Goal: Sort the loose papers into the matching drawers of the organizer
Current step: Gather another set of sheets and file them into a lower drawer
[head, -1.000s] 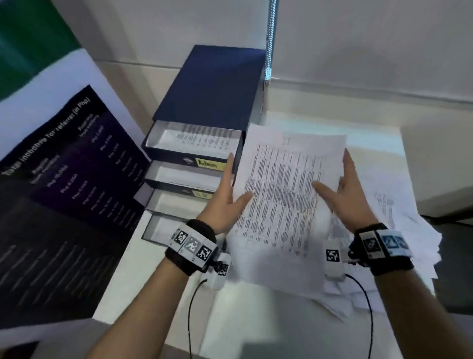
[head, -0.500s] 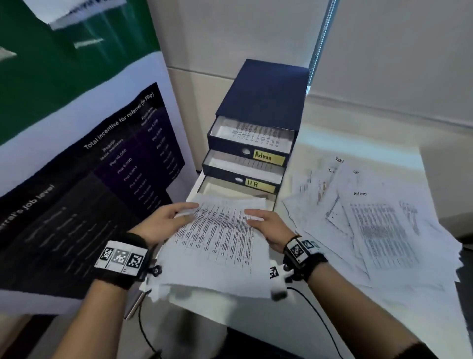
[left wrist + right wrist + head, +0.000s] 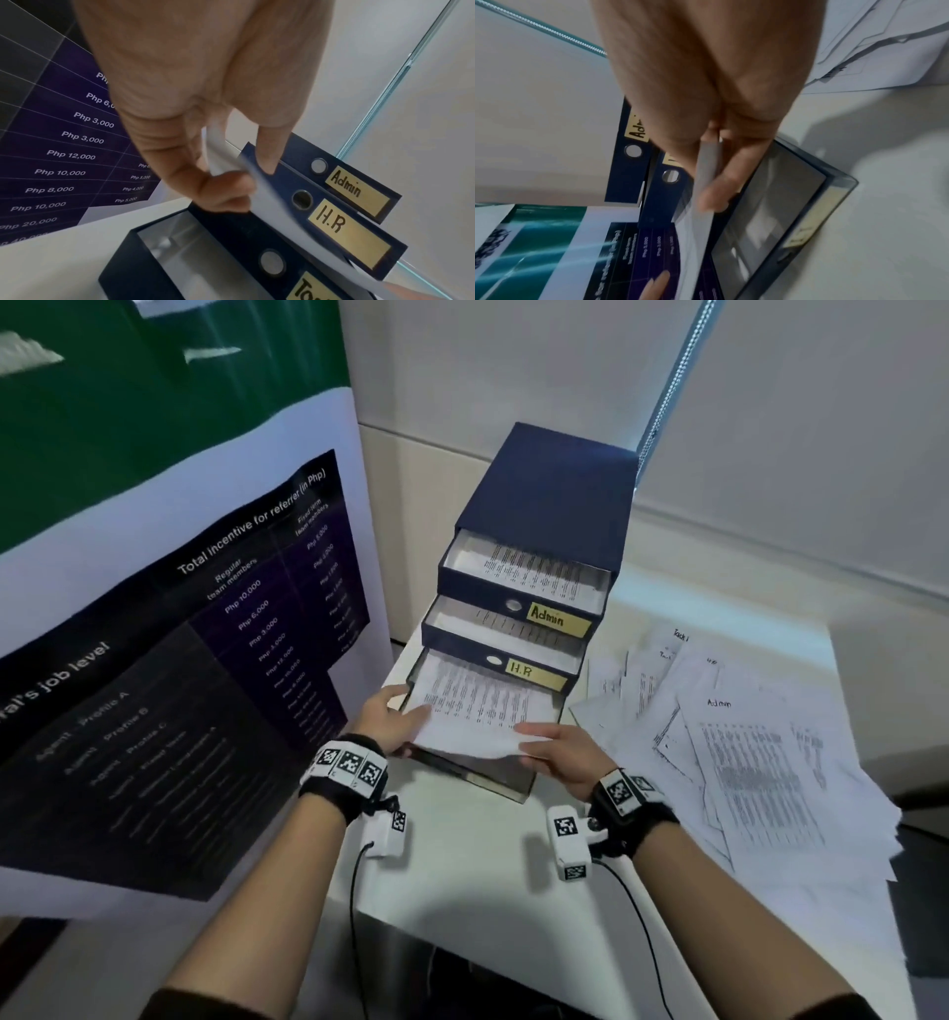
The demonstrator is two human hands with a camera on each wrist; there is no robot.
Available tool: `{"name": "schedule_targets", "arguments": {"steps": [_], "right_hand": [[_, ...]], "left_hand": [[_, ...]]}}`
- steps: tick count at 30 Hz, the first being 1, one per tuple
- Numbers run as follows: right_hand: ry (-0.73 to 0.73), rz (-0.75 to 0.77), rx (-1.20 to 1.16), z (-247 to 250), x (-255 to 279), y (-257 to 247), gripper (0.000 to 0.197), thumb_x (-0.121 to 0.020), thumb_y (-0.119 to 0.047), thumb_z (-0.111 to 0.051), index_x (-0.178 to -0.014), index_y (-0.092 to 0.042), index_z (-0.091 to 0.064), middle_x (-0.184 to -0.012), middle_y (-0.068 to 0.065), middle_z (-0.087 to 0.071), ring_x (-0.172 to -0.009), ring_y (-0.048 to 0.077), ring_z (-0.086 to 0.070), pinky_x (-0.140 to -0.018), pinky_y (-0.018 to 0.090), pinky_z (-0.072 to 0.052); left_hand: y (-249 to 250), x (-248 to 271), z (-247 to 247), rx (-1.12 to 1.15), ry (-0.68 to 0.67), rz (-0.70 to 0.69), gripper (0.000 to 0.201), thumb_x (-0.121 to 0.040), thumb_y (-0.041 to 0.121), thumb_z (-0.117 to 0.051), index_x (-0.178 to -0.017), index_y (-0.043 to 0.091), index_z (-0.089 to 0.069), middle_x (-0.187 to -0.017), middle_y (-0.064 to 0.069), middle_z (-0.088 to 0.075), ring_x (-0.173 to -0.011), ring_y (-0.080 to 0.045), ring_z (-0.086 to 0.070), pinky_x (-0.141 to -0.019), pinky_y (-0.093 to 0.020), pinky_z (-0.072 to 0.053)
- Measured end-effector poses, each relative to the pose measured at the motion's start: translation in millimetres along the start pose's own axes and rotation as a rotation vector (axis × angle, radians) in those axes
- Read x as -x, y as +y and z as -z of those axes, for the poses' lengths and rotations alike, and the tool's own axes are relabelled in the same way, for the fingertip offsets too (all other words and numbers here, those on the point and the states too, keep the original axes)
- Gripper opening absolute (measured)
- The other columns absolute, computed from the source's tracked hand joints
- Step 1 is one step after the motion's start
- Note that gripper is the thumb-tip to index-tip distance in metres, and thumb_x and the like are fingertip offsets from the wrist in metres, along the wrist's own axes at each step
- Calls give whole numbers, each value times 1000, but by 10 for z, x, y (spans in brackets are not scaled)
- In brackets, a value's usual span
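Observation:
A navy organizer (image 3: pixel 544 505) stands at the table's back left with its drawers pulled out in steps. The top drawer is labelled Admin (image 3: pixel 558 619), the second H.R (image 3: pixel 534 674), and both hold printed sheets. A thin stack of printed sheets (image 3: pixel 477 706) lies with its far end in the third drawer (image 3: pixel 272 261), under the H.R front. My left hand (image 3: pixel 390 719) pinches the stack's left edge and my right hand (image 3: pixel 557 752) pinches its near right corner. The bottom drawer (image 3: pixel 477 775) sticks out furthest and shows a bare grey floor (image 3: pixel 770 203).
A spread pile of loose printed papers (image 3: pixel 744 752) covers the right half of the white table (image 3: pixel 462 875). A large poster board (image 3: pixel 154 660) stands close on the left of the organizer. A wall and a glass edge (image 3: pixel 672 387) are behind.
Both hands carried the stack from above the loose pile leftward and down to the organizer. Its far end now lies inside the third drawer.

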State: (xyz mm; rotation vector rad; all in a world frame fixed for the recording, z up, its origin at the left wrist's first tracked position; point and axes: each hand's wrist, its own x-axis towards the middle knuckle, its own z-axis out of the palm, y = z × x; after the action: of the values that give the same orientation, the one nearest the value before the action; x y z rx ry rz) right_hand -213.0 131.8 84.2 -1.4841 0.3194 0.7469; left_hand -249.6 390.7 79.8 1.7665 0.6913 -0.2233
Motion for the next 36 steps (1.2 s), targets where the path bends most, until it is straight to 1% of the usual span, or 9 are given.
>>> {"name": "schedule_targets", "arguments": {"steps": [2, 4, 10, 15, 18, 24, 27, 31, 36], "right_hand": [[112, 35, -98, 10, -107, -65, 21, -87, 13, -61, -103, 1, -67, -118, 23, -64, -85, 22, -68, -63, 17, -58], [104, -4, -114, 38, -146, -99, 16, -88, 10, -63, -102, 3, -67, -107, 23, -67, -79, 23, -69, -61, 20, -59], [50, -38, -91, 111, -238, -170, 25, -90, 10, -59, -115, 12, -60, -86, 21, -67, -68, 21, -68, -69, 26, -61], [-42, -6, -104, 314, -348, -263, 27, -93, 2, -60, -120, 6, -62, -99, 21, -69, -78, 22, -71, -80, 30, -61], [-34, -6, -70, 724, -331, -154, 24, -95, -3, -59, -117, 5, -64, -108, 25, -69, -77, 22, -71, -80, 30, -60], [163, -45, -86, 1158, -379, -18, 24, -92, 3, -61, -115, 8, -63, -110, 33, -65, -92, 35, -62, -101, 59, -46], [149, -38, 15, 1031, -374, -76, 21, -94, 2, -58, -114, 8, -63, -98, 26, -65, -79, 29, -58, -79, 45, -56], [109, -37, 301, 844, -339, -111, 15, -92, 1, -57, -97, 5, -70, -83, 17, -67, -57, 16, -56, -57, 28, -51], [118, 311, 738, 540, -293, -243, 25, -84, -6, -53, -81, -12, -77, -64, -7, -67, -45, 0, -51, -49, 9, -39]], "left_hand": [[11, -80, -53, 78, -7, 30, 28, -89, 2, -67, -117, 2, -64, -66, -15, -59, -40, -14, -52, -40, -20, -46], [27, -148, -115, 70, 44, -18, 20, -87, -5, -65, -106, -4, -70, -60, -13, -61, -41, -13, -54, -45, -19, -52], [147, -426, -338, -357, 115, -239, 18, -90, 9, -60, -84, 14, -76, -90, -9, -73, -90, -27, -68, -83, -29, -53], [178, -547, -525, -1155, 151, -419, 47, -99, 51, -34, -113, 28, -73, -131, -11, -53, -117, -28, -45, -96, -41, -38], [164, -648, -601, -1218, 113, -395, 53, -99, 54, -28, -114, 30, -73, -131, -11, -52, -120, -29, -43, -99, -41, -36], [276, -736, -762, -1165, 56, -368, 48, -99, 47, -34, -103, 22, -74, -123, -10, -63, -118, -27, -52, -101, -40, -34], [310, -811, -808, -988, -10, -347, 30, -93, 39, -55, -106, 16, -68, -111, -10, -68, -105, -29, -62, -95, -36, -46], [405, -907, -885, -1039, 84, -143, 74, -80, 53, -71, -134, 7, -51, -145, -22, -39, -128, -36, -47, -105, -41, -45], [457, -1030, -1077, -1168, 120, -30, 99, -76, 72, -63, -139, -1, -43, -149, -32, -32, -137, -40, -35, -110, -41, -35]]}}
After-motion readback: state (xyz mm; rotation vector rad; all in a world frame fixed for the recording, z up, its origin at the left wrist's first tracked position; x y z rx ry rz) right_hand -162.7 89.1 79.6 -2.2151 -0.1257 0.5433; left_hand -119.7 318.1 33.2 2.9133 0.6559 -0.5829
